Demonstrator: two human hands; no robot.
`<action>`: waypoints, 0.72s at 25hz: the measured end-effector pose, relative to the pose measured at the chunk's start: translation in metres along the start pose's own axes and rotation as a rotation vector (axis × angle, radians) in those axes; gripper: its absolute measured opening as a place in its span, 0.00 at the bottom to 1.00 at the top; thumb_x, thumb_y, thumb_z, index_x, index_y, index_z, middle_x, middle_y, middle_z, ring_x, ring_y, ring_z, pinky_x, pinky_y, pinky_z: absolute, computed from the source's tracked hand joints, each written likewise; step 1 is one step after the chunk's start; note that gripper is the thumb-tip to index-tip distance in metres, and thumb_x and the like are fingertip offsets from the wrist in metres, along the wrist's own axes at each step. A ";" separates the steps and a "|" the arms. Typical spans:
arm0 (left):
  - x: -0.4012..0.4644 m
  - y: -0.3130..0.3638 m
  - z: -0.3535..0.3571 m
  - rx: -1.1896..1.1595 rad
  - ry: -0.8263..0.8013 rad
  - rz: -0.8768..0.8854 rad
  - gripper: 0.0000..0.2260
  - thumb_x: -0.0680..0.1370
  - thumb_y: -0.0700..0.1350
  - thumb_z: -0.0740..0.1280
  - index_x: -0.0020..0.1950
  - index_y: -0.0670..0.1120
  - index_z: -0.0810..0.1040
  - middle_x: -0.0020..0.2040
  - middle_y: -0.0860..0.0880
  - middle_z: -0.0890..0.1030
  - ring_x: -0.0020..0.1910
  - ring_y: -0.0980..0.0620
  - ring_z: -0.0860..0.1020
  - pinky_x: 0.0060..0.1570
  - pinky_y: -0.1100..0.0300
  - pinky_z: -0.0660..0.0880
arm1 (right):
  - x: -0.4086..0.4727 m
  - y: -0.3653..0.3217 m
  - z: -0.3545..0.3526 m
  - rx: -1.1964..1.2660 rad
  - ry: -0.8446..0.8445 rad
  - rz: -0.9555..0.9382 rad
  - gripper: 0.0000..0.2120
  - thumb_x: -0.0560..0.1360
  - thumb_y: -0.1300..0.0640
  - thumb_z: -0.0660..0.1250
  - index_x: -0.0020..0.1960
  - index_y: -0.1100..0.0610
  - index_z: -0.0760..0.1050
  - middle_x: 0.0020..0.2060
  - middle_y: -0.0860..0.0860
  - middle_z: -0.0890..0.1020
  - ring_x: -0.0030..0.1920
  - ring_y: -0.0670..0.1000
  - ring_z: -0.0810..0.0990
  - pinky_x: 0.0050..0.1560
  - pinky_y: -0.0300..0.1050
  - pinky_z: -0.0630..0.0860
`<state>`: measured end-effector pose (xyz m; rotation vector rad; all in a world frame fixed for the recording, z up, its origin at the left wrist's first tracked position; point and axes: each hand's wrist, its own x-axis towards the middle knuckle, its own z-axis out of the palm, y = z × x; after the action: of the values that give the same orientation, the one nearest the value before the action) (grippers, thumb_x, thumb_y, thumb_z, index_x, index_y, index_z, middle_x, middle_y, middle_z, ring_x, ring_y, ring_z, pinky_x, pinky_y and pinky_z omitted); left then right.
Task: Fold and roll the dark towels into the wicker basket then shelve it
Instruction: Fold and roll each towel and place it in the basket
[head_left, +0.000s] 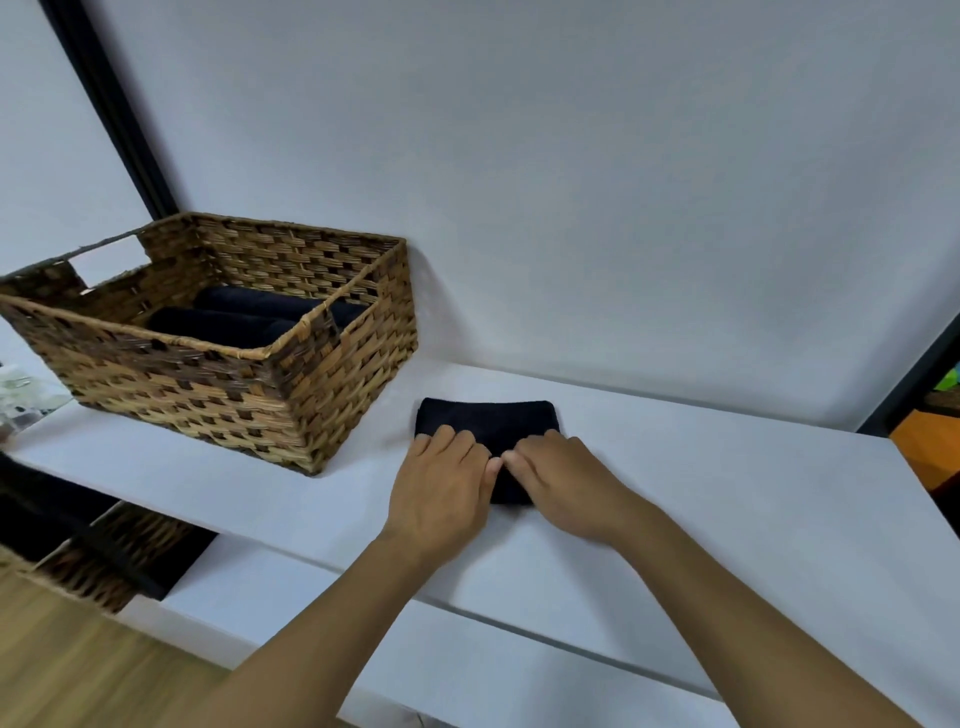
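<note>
I had both hands down on the dark towel (488, 423), which lay folded on the white table (675, 467). My left hand (441, 493) and right hand (566, 488) sat side by side over its near end, thumbs touching, fingers curled onto the cloth — pressing or gripping it, though I could not tell whether a roll had formed under them. Well to the left of my left hand stood the wicker basket (249, 395) on the same table, against the wall (571, 182), with two rolled dark towels (223, 325) lying inside.
</note>
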<state>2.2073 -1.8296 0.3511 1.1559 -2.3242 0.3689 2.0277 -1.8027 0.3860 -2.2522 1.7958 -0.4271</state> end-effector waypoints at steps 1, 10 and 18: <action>0.001 0.002 -0.005 -0.022 -0.034 -0.015 0.18 0.84 0.49 0.53 0.38 0.48 0.74 0.34 0.51 0.73 0.36 0.49 0.70 0.38 0.55 0.64 | -0.002 -0.002 0.001 -0.015 0.036 0.023 0.20 0.85 0.48 0.46 0.39 0.53 0.67 0.36 0.48 0.72 0.41 0.51 0.69 0.46 0.47 0.63; 0.057 -0.005 -0.007 -0.204 -0.432 -0.308 0.16 0.85 0.45 0.53 0.38 0.48 0.69 0.38 0.51 0.74 0.43 0.45 0.77 0.42 0.52 0.69 | 0.021 -0.017 0.022 -0.417 0.298 0.146 0.22 0.81 0.50 0.47 0.39 0.56 0.74 0.35 0.53 0.80 0.39 0.58 0.77 0.40 0.50 0.66; 0.039 -0.003 0.005 0.022 -0.169 -0.209 0.17 0.81 0.46 0.56 0.34 0.47 0.73 0.35 0.49 0.76 0.40 0.46 0.74 0.41 0.53 0.63 | 0.063 -0.007 0.000 -0.057 0.058 0.311 0.11 0.83 0.53 0.52 0.47 0.57 0.68 0.40 0.53 0.76 0.43 0.58 0.74 0.38 0.47 0.65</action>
<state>2.1882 -1.8593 0.3687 1.4758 -2.3152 0.2292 2.0466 -1.8626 0.3940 -1.9632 2.1656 -0.3881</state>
